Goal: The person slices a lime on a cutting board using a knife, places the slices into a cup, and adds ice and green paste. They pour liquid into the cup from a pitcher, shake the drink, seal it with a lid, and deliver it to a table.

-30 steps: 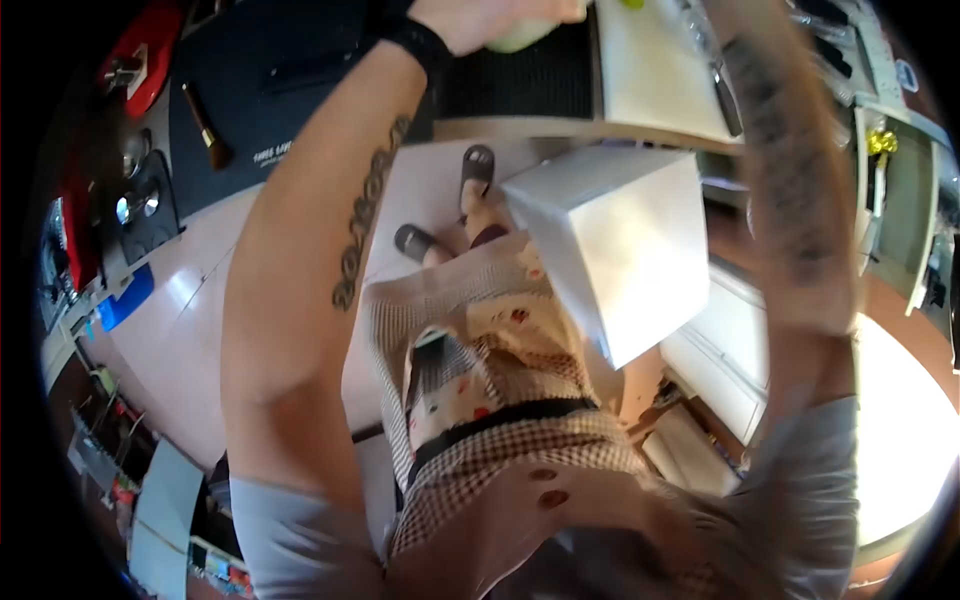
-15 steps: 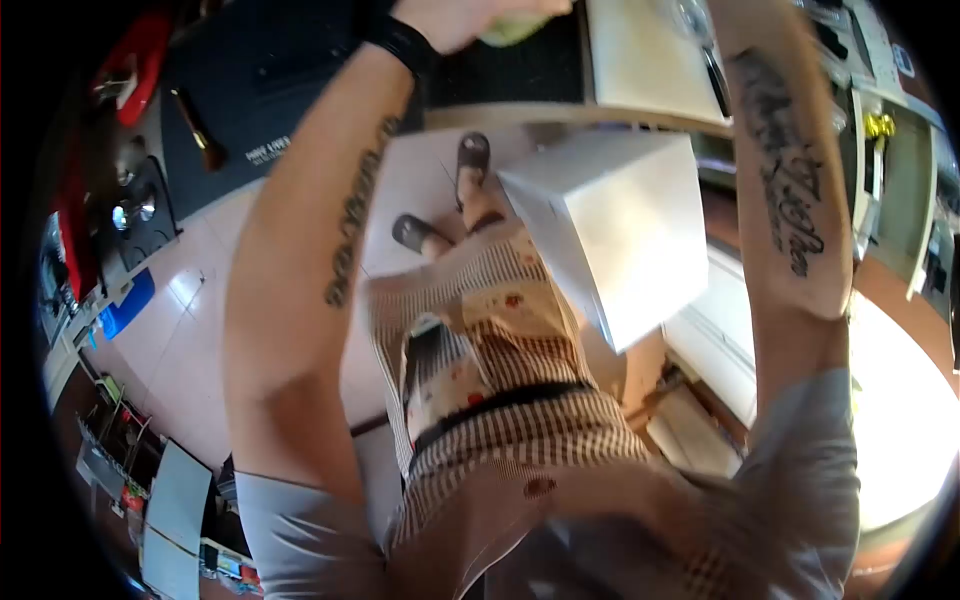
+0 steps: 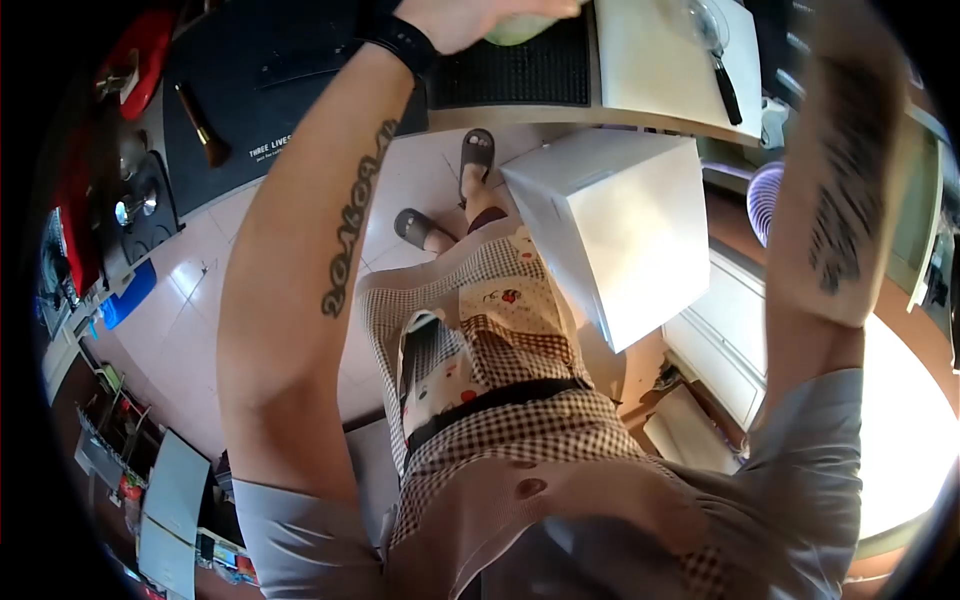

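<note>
At the top edge, my left hand (image 3: 462,22) is curled around a pale green, rounded thing (image 3: 520,28), whose upper part is cut off by the frame. Below the hand lies a black ribbed mat (image 3: 512,78) on the counter. My right forearm (image 3: 845,190) reaches up along the right side, blurred, and its hand is out of the picture. The nearest things to that arm are a clear round-headed utensil with a black handle (image 3: 728,88), lying on a white board (image 3: 650,75), and a purple ribbed object (image 3: 766,203).
A brush (image 3: 205,130) rests on a black lettered mat (image 3: 240,90) at the left. Under the counter's front edge stands a large white box (image 3: 640,230), close to my legs. White drawers (image 3: 715,330) are at the right. A blue container (image 3: 130,295) is at the left.
My right forearm has swung outward to the right, uncovering more of the white board, the black handle and the purple object. My left hand and the green thing have hardly moved.
</note>
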The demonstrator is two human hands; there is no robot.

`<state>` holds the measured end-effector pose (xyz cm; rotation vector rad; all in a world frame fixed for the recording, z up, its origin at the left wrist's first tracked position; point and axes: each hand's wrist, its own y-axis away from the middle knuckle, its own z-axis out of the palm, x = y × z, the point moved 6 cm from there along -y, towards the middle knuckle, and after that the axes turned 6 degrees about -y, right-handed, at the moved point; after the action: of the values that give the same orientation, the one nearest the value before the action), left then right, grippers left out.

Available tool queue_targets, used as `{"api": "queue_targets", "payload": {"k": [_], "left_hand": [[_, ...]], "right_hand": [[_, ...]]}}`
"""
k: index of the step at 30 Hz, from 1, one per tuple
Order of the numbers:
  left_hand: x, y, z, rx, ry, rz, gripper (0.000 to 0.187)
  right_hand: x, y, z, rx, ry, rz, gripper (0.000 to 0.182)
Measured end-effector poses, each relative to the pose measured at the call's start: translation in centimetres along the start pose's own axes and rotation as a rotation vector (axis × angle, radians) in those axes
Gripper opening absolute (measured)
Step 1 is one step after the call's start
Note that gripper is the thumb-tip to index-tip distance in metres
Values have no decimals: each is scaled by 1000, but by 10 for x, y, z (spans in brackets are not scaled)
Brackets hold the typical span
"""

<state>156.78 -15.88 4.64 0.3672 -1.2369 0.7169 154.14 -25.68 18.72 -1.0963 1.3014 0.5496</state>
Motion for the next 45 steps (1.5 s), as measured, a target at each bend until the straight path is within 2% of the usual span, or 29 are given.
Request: {"api": "queue_targets", "payload": {"k": [1, 2, 4, 7, 10, 11, 12, 14, 15, 16, 17, 19, 21, 23, 24, 26, 28, 29, 31, 32, 34, 36, 37, 38, 40, 41, 42, 44, 45], "left_hand": [[2, 2, 7, 11, -96, -104, 87], [1, -5, 5, 68, -185, 96, 85], [6, -7, 9, -1, -84, 40, 86], [13, -2, 11, -12, -121, -13, 86], [2, -9, 12, 12, 51, 27, 85], [13, -8, 12, -37, -200, 89, 86], [19, -2, 14, -25, -188, 65, 86], [33, 2, 12, -31, -197, 52, 85], [22, 3, 4, -10, -343, 163, 88], [18, 1, -1, -17, -323, 160, 89], [34, 0, 0, 20, -408, 147, 91], [52, 5, 1, 69, -479, 95, 97], [54, 10, -2, 72, -438, 29, 109], [27, 14, -7, 126, -415, 117, 132], [17, 16, -9, 190, -486, 107, 136], [10, 6, -3, 296, -592, -52, 110], [9, -3, 3, 352, -684, -10, 104], [15, -2, 7, 405, -607, 36, 103], [29, 7, 12, 458, -639, 127, 102], [17, 4, 11, 559, -647, 41, 98], [-14, 3, 0, 562, -724, -71, 97], [-2, -14, 5, 524, -767, 15, 95], [13, -17, 12, 505, -798, 60, 94], [17, -16, 14, 515, -792, 62, 95], [28, -13, 19, 537, -782, 66, 97], [30, -14, 20, 538, -771, 71, 98], [34, -15, 20, 534, -757, 81, 98], [49, -18, 23, 431, -894, 194, 102], [57, -17, 26, 394, -970, 208, 99]], "right_hand": [[6, -3, -1, -12, -39, -24, 13], [7, -12, 0, -16, -75, -58, 12], [-7, -15, -11, -15, -127, -108, 11], [-54, 5, -9, -92, 52, 35, 6], [-4, -3, -13, -33, -93, -91, 6], [-3, -1, -19, -6, -134, -122, 5], [-16, 3, -24, 21, -170, -146, 5], [-47, 1, -20, -48, 80, -81, 5], [-69, -4, -26, 24, -47, -37, 7], [-93, -20, -30, 77, -181, -12, 9], [-126, -37, -36, 21, -262, -152, 10], [-176, -65, -57, -60, -394, -280, 9], [-214, -74, -75, 156, -356, -337, 10], [-228, -102, -119, 32, -500, -534, 10], [-230, -125, -154, -3, -478, -510, 11], [-236, -170, -224, -75, -430, -464, 13], [-223, -198, -275, -62, -429, -516, 16], [-213, -213, -296, -18, -468, -556, 17], [-178, -240, -335, 274, -335, -613, 16], [-158, -251, -351, 424, -266, -640, 16], [-103, -269, -329, 556, 48, -649, 15], [-58, -287, -302, 687, 468, -677, 14], [-29, -292, -281, 581, 77, -444, 15], [12, -305, -290, 552, 104, -318, 10], [42, -306, -268, 543, -188, -357, 7], [103, -324, -301, 443, -305, -320, 27], [132, -320, -313, 450, -341, -167, 39], [77, -259, -286, 432, -131, -398, 72], [46, -210, -265, 573, 59, -374, 72]]}}
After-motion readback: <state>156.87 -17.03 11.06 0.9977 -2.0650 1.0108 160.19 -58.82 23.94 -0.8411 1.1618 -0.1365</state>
